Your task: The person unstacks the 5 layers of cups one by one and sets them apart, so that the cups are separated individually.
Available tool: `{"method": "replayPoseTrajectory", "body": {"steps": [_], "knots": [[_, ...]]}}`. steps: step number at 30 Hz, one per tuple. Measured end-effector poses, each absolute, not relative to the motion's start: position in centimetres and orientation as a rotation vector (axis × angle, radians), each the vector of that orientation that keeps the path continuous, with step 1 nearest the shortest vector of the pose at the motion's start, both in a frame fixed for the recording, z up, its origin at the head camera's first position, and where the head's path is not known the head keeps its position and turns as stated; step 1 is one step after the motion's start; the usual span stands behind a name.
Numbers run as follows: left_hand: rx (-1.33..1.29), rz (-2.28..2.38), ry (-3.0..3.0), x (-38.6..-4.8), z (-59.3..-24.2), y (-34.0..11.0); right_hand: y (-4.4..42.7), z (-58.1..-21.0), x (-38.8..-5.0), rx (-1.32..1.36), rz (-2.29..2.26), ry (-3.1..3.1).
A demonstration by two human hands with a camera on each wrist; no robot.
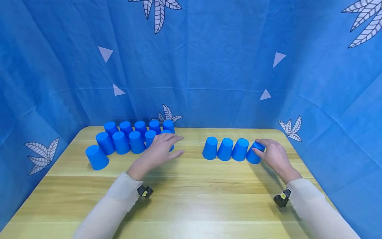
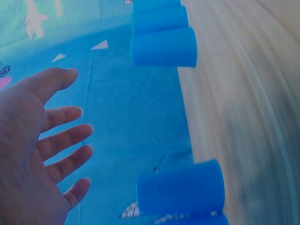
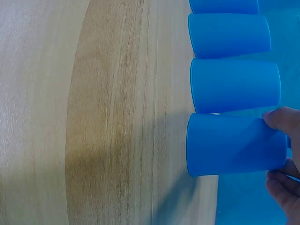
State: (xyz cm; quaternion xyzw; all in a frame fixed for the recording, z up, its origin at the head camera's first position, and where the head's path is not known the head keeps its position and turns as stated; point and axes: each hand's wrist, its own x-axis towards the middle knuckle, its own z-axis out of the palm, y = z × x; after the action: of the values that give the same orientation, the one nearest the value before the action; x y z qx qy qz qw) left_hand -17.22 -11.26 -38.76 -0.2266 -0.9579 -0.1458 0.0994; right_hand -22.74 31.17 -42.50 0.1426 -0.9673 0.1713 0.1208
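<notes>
My right hand [image 1: 274, 155] grips the upper end of an upside-down blue cup [image 1: 253, 153], the rightmost of a short row. In the right wrist view the thumb and fingers pinch this cup [image 3: 234, 145] near its base, and its rim is by the table. Left of it stand three more upturned cups, the nearest [image 1: 240, 150] almost touching it. My left hand [image 1: 158, 149] hovers over the right end of the left cup group, fingers spread and holding nothing. It hides part of a front-row cup [image 1: 150, 136]. In the left wrist view the left hand [image 2: 51, 136] is apart from the cups.
Two rows of upturned blue cups [image 1: 121, 142] stand at the table's back left. A single cup [image 1: 97, 157] sits in front of their left end. The wooden table [image 1: 191, 196] is bounded by a blue patterned cloth [image 1: 209, 66] behind and at the sides.
</notes>
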Motion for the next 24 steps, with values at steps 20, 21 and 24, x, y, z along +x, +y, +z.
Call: {"method": "replayPoseTrajectory", "body": {"steps": [20,21,24], "knots": [[-0.819,-0.151,-2.864,-21.8,-39.3,-3.7,31.1,-42.4,-22.9,0.408,0.509,-2.844],[-0.825,-0.126,-2.863,-22.0,-39.5,-3.3,31.1,-42.4,-22.9,0.408,0.509,-2.844],[-0.839,-0.081,-2.858,-22.6,-39.9,-2.2,31.1,-42.4,-22.9,0.406,0.508,-2.842]]}}
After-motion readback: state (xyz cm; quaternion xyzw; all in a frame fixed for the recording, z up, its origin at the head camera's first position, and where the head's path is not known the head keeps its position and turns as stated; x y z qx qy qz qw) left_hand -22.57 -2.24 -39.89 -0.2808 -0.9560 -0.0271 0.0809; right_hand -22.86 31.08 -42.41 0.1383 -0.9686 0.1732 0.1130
